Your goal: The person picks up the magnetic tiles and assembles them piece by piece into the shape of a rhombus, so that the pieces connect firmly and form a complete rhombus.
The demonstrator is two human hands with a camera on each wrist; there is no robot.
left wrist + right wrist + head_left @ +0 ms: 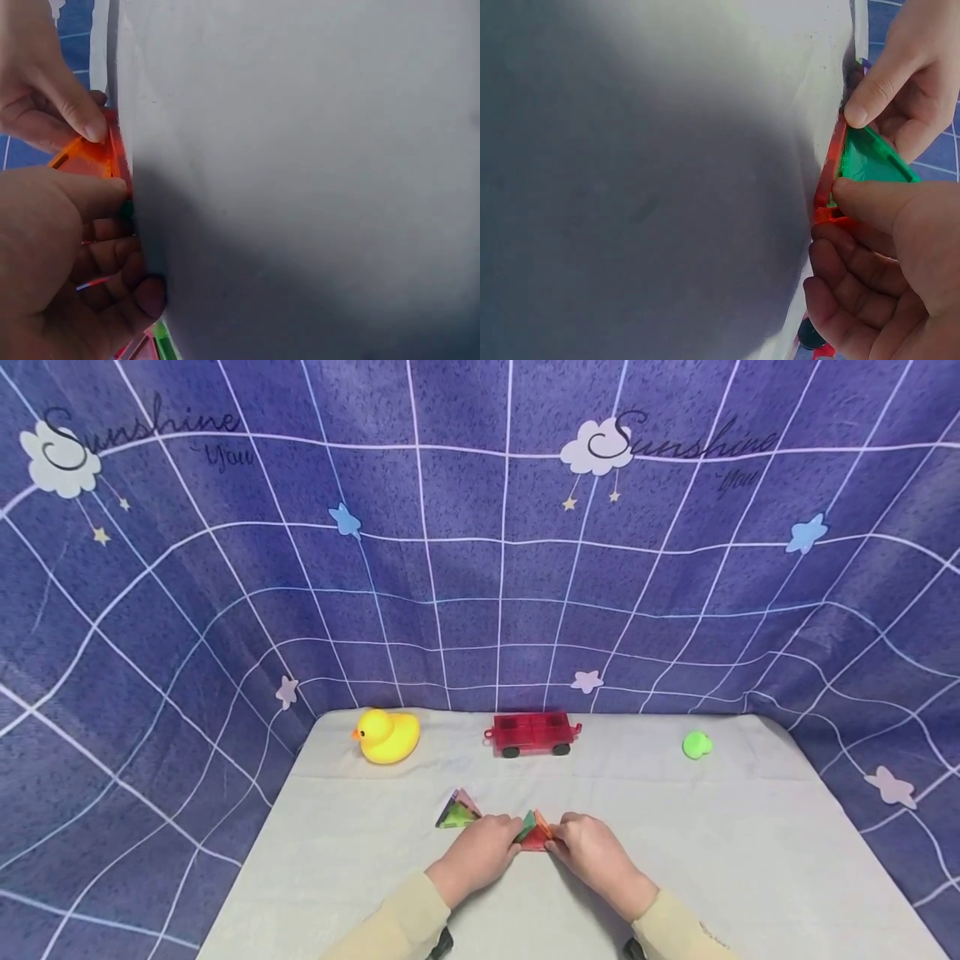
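Note:
In the head view my left hand (pixel 483 852) pinches a translucent green triangular magnetic tile (pixel 528 825). Opposite it, my right hand (pixel 598 858) pinches an orange triangular tile (pixel 544 826). Both tiles stand tilted along a red tile (pixel 534 840) that lies low on the table, their tips leaning together. The right wrist view shows my left thumb at one corner of the green tile (pixel 874 161) and my right thumb at the other end, by the red edge (pixel 829 169). Fingers hide part of the orange tile (pixel 86 157) in the left wrist view.
Just left of my left hand stands a small tile pyramid (pixel 459 811) with green, pink and dark sides. Along the back of the white table (pixel 315 860) are a yellow duck (pixel 390 737), a red wheeled wagon (pixel 532 733) and a small green toy (pixel 697 744). A blue curtain (pixel 465 560) hangs behind.

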